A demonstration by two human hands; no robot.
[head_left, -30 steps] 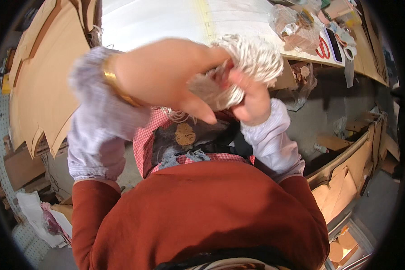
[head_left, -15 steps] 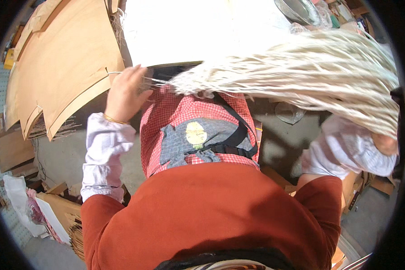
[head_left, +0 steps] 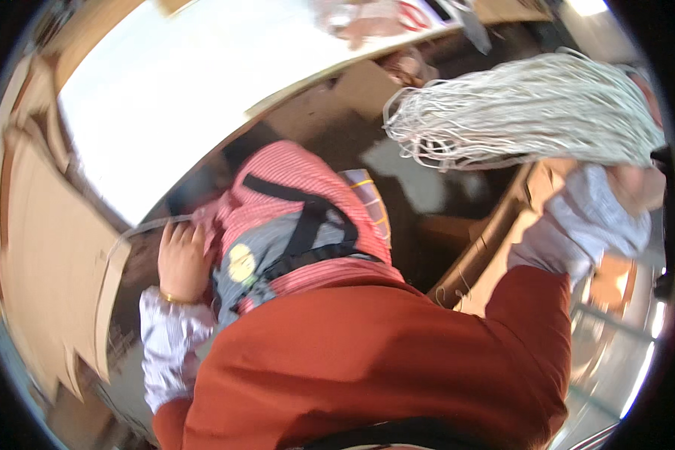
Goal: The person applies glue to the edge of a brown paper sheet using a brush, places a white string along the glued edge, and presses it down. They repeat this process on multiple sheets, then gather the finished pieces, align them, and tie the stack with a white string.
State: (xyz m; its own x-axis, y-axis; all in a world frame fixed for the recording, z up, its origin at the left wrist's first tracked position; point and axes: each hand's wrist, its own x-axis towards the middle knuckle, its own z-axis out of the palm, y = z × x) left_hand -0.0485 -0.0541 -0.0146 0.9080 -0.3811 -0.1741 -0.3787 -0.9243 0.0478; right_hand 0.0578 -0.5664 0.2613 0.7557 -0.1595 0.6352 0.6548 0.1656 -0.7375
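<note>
My right hand (head_left: 637, 184) is raised at the far right and grips a thick bundle of white cords (head_left: 525, 112) that fans out to the left, above the floor. My left hand (head_left: 180, 259) is low on the left, against my red checked apron (head_left: 292, 202), with its fingers curled by a single thin white cord (head_left: 139, 229) that runs out to the left. Whether the fingers pinch that cord is unclear in the blur.
A white tabletop (head_left: 187, 97) lies ahead, with red scissors (head_left: 420, 15) and clear plastic bags (head_left: 360, 22) at its far end. Brown cardboard sheets (head_left: 45, 255) lean on the left. Open cardboard boxes (head_left: 495, 247) stand on the right.
My right hand has swung the cord bundle from in front of the table to the far right. My left hand has dropped from the table edge to my apron. The view has tilted.
</note>
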